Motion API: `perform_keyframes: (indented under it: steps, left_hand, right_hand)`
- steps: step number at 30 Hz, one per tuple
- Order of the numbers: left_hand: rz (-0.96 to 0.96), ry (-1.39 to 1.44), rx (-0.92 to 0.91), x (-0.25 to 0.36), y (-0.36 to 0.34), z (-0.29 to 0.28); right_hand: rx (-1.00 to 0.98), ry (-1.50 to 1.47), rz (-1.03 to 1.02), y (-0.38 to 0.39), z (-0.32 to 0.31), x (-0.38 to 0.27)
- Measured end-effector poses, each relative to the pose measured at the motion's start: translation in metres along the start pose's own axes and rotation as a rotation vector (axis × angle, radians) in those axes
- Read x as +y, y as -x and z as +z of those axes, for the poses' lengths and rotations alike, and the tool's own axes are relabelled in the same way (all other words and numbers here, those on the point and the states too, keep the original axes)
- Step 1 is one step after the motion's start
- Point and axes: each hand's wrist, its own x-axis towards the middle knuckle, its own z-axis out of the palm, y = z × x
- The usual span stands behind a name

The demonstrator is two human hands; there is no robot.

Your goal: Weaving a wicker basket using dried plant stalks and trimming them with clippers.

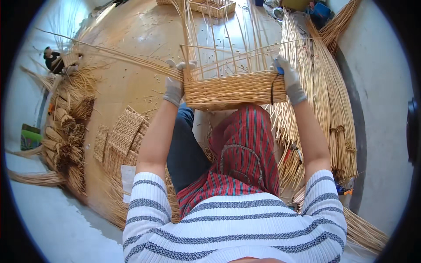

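Note:
A partly woven wicker basket rests at my raised knee, its long side wall facing me. Upright stakes rise from its rim, and long loose rods stretch out past the left corner. My left hand, in a pale glove, is closed around that left corner, where the rods gather. My right hand, also gloved, grips the right end of the basket. A small blue piece shows at the right-hand fingers; what it is, I cannot make out. A dark band loops around the wall near this hand.
Long bundles of peeled rods lie along the right wall. Woven panels are stacked on the floor to the left, near tied bundles. Another wicker frame stands at the far side. At far left, another person is working.

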Motion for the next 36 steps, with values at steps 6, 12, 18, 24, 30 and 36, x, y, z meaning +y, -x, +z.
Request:
perform_keyframes:
  steps: [6,12,18,24,30,36]
  left_hand:
    - [-0.015,-0.02,0.051,-0.038,-0.031,-0.013]
    - [-0.086,0.019,0.054,-0.028,0.001,-0.005]
    - [0.003,-0.074,0.082,-0.021,0.044,0.005]
    - [0.081,-0.057,0.157,-0.034,0.042,0.005]
    - [0.035,0.126,0.227,-0.032,0.074,0.01]
    - [0.128,0.165,0.206,-0.031,0.076,0.001]
  right_hand:
    - [-0.099,-0.104,0.091,-0.038,-0.037,0.048]
    - [-0.155,-0.091,-0.075,-0.012,-0.054,0.065]
    - [-0.047,-0.008,-0.013,0.014,-0.05,0.06]
    - [-0.017,-0.028,-0.107,0.031,-0.043,0.054]
    - [-0.017,-0.123,-0.084,0.067,-0.041,0.054]
    - [-0.053,-0.315,0.057,0.071,-0.035,0.067]
